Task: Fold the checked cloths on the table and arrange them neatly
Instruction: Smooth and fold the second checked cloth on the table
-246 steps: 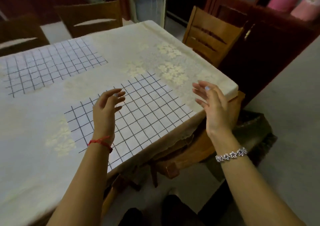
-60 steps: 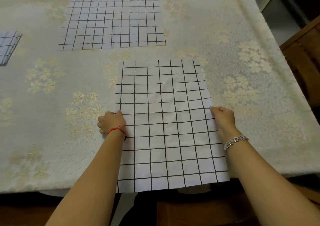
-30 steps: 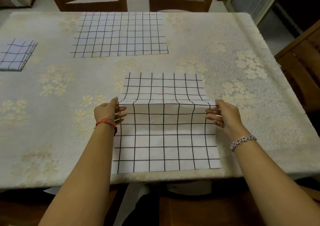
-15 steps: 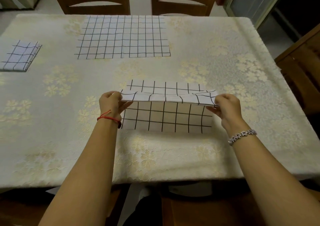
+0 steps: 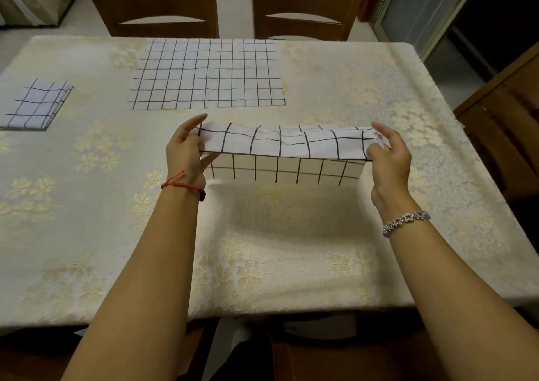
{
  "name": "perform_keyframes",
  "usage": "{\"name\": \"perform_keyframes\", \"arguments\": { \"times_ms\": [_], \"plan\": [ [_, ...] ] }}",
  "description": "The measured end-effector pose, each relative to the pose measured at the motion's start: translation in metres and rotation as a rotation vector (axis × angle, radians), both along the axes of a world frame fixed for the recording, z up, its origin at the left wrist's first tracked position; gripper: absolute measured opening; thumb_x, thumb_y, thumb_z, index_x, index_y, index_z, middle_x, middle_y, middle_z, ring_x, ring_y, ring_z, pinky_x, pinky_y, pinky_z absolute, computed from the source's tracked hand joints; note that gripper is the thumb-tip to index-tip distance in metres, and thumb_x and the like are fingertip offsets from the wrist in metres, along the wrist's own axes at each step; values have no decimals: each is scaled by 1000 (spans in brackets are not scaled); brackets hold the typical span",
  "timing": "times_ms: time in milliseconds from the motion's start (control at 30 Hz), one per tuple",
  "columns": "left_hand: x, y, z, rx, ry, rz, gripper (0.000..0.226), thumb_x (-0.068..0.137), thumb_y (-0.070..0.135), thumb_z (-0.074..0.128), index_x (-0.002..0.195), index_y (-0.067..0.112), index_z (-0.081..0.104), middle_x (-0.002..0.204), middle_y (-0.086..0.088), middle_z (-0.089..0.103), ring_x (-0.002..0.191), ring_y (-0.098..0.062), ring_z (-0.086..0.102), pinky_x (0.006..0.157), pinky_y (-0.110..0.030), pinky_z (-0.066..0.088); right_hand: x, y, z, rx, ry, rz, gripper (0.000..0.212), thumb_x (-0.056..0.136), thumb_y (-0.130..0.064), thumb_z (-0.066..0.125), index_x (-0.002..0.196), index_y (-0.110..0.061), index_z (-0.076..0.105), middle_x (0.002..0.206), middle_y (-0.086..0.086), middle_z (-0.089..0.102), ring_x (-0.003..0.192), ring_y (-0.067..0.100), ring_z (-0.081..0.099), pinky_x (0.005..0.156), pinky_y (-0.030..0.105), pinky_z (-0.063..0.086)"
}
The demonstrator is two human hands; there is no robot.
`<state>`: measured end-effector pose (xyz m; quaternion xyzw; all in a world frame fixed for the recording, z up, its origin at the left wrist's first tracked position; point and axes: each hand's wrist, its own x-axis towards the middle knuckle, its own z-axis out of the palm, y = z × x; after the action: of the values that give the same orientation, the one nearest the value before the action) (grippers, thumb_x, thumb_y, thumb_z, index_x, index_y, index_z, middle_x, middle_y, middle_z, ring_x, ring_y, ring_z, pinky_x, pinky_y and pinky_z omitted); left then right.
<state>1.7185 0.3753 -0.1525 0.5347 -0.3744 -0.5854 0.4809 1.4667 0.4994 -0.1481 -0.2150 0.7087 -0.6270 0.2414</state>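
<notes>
since half a second before, the checked cloth (image 5: pixel 287 147) had come up off the table: its near part, which had lain flat on the tablecloth (image 5: pixel 291 249), now hung in the air with a broad shadow under it. the cloth was doubled over lengthwise, the upper layer sagging a little in the middle and the lower layer showing below it as a darker strip.

the left hand (image 5: pixel 186 153) grasped the cloth's left end, thumb up on the far side and fingers curled under the fold. the right hand (image 5: pixel 389 159) pinched the right end in the same way, its fingertips closed on the edge. the cloth was stretched between the two hands above the middle of the table, left to right. a red string bracelet (image 5: pixel 182 186) sat on the left wrist and a silver bracelet (image 5: pixel 407 221) on the right.

farther off, a second checked cloth (image 5: pixel 207 74) lay spread flat near the table's far edge. a small folded checked cloth (image 5: pixel 36 105) lay at the far left, well apart from the others. two wooden chairs (image 5: pixel 157 7) stood behind the far side, and another wooden chair (image 5: pixel 501 124) stood at the right of the table.
</notes>
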Motion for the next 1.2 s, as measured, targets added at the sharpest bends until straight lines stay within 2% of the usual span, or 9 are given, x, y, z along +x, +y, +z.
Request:
{"name": "perform_keyframes", "arguments": {
  "times_ms": [100, 233, 333, 433, 567, 767, 900, 1033, 1200],
  "plan": [
    [0, 1, 6, -51, 71, 3, 52, 82, -10, 30, 91, 25, 67, 113, -1, 58, 103, -23, 55, 78, -35, 56, 1, 2, 2, -43, 5, -5, 45, 81, 7, 44, 110, -21, 63, 92, -20, 61, 64, -2, 50, 62, 8, 43],
    [5, 6, 1, -21, 170, 14, 52, 80, -13, 29, 89, 21, 68, 103, 2, 65, 104, -23, 55, 89, -41, 52, 1, 9, -1, -67, -5, 2, 42, 80, 8, 43, 98, -22, 65, 98, -19, 64, 86, -13, 58, 90, 18, 47],
    [11, 13, -17, 41, 155, 10, 52, 78, -12, 30, 93, 20, 68, 100, 4, 64, 99, -20, 55, 83, -36, 52, 2, 18, -12, -4, -53, -16, 38, 82, 3, 42, 86, -26, 65, 91, -18, 63, 76, -9, 53, 75, 14, 44],
    [11, 22, -38, 136, 76, 32, 43, 82, -5, 35, 99, 16, 68, 100, 3, 61, 97, -20, 53, 76, -32, 52, 2, 26, -31, 95, -87, -33, 28, 86, -7, 43, 81, -25, 64, 89, -17, 61, 85, -5, 49, 72, 17, 36],
    [15, 39, -66, 226, -87, 40, 35, 83, -4, 41, 100, 12, 67, 107, -4, 60, 98, -22, 54, 67, -30, 54, 1, 39, -59, 224, -46, 19, 19, 92, -12, 47, 99, -13, 65, 96, -4, 60, 85, 4, 51, 71, 14, 39],
    [18, 54, -98, 249, -354, -25, 35, 85, -9, 40, 100, 6, 68, 105, -7, 61, 73, -11, 52, 72, -37, 54, 0, 54, -91, 486, 23, 96, 42, 92, -8, 44, 133, -20, 47, 74, -5, 49, 62, 9, 43, 57, 23, 39],
    [22, 56, -111, 155, -653, -134, 35, 82, -4, 41, 98, 11, 68, 100, -10, 66, 75, -20, 54, 78, -31, 46, 6, 60, -91, 603, 31, 106, 53, 95, -6, 37, 146, -15, 25, 123, 18, 54, 101, 34, 58, 81, 42, 49],
    [26, 59, -114, 129, -846, -177, 29, 87, 5, 44, 99, 17, 68, 99, -8, 66, 78, -27, 56, 72, -30, 45, 4, 64, -97, 653, 89, 93, 52, 95, -4, 37, 144, -14, 27, 133, 21, 48, 88, 33, 60, 67, 37, 49],
    [31, 63, -117, 117, -837, -105, 26, 88, 11, 51, 107, 15, 68, 105, -11, 67, 67, -19, 51, 62, -25, 40, -2, 65, -106, 634, 65, 52, 42, 94, -7, 47, 135, -11, 40, 136, 12, 48, 63, 15, 54, 52, 25, 47]
  ]
}}
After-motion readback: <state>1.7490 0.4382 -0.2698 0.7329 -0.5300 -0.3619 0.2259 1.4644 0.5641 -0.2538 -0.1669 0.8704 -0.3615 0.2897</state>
